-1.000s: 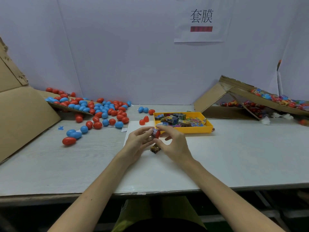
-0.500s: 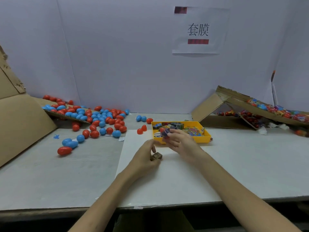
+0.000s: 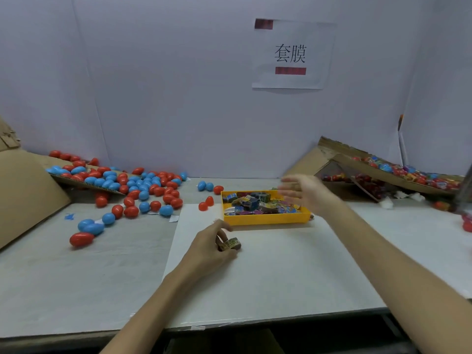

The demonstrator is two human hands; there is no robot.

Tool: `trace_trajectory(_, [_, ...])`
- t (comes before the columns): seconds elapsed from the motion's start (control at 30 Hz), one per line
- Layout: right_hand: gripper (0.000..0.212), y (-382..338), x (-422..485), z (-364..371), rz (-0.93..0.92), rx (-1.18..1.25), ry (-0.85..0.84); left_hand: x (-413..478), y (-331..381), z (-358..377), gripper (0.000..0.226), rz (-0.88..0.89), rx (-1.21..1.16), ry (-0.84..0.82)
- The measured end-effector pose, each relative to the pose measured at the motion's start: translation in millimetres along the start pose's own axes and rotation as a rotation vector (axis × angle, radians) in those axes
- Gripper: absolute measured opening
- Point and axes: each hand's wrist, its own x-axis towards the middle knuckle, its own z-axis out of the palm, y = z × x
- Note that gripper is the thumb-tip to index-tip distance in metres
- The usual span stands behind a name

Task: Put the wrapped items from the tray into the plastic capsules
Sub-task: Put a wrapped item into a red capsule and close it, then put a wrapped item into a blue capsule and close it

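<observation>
A: Over at the left hand [image 3: 212,247]?

B: Curled round a small wrapped item [image 3: 232,244], pinching it low over the white sheet [image 3: 268,277], just near of the yellow tray [image 3: 265,218].

A: And the right hand [image 3: 304,192]?

B: Spread open, fingers straight, gripping nothing. Blurred, and raised over the far right end of the tray.

A: Inside the tray?

B: Heaped with more wrapped items [image 3: 252,203], bright and jumbled.

A: Any capsules about?

B: Plenty. Red and blue capsules [image 3: 143,185] piled at far left beside a big cardboard panel [image 3: 28,192] and scattered across the counter [image 3: 76,282]. Two blue and one red [image 3: 209,186] just left of the tray's far corner. Two more red pieces [image 3: 206,203] by the sheet's far left corner; cannot tell whether halves or whole.

A: Further right?

B: A cardboard ramp [image 3: 306,162] leaning at the far wall, loaded with colourful wrapped things too small to make out.

A: Up on the wall?

B: A paper sign [image 3: 291,54] with two printed characters.
</observation>
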Motion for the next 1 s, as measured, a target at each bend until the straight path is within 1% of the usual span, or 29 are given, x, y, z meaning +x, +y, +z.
trace_trajectory(0.07, [0.026, 33.5, -13.3, 24.5, -0.073, -0.186, -0.052, -1.0, -0.5, 0.1, 0.044, 0.015, 0.003, -0.015])
trace_trajectory(0.17, [0.015, 65.6, -27.5, 60.3, -0.214, -0.448, -0.137, -0.7, -2.3, -0.2, 0.044, 0.039, -0.001, -0.015])
trace_trajectory(0.23, [0.012, 79.5, -30.4, 83.1, -0.249, -0.555, -0.178, 0.4, -2.8, -0.6, 0.043, 0.043, -0.019, 0.003])
trace_trajectory(0.27, [0.014, 86.2, -30.5, 92.4, -0.259, -0.589, -0.181, 0.8, -2.9, -0.6, 0.043, 0.040, -0.022, 0.014])
trace_trajectory(0.33, [0.017, 98.2, -29.6, 101.9, -0.295, -0.627, -0.149, 1.5, -3.5, -0.6, 0.042, 0.026, -0.043, 0.035])
trace_trajectory(0.43, [0.017, 105.8, -29.6, 96.0, -0.362, -0.607, -0.096, 1.5, -3.5, -1.0, 0.040, 0.004, -0.056, 0.031])
trace_trajectory(0.53, [0.016, 104.4, -29.1, 87.1, -0.340, -0.540, -0.112, 1.7, -2.5, -0.9, 0.040, -0.022, -0.049, 0.017])
trace_trajectory(0.67, [0.017, 104.0, -32.9, 87.8, -0.329, -0.533, -0.142, 2.3, -1.9, -1.2, 0.040, -0.041, -0.039, 0.010])
trace_trajectory(0.83, [0.020, 100.3, -35.3, 88.2, -0.308, -0.481, -0.126, 2.2, -1.3, -1.1, 0.040, -0.046, -0.031, 0.003])
trace_trajectory(1.0, [0.014, 100.8, -36.3, 86.0, -0.317, -0.425, -0.099, 2.6, -0.8, -0.7, 0.040, -0.056, -0.030, 0.007])
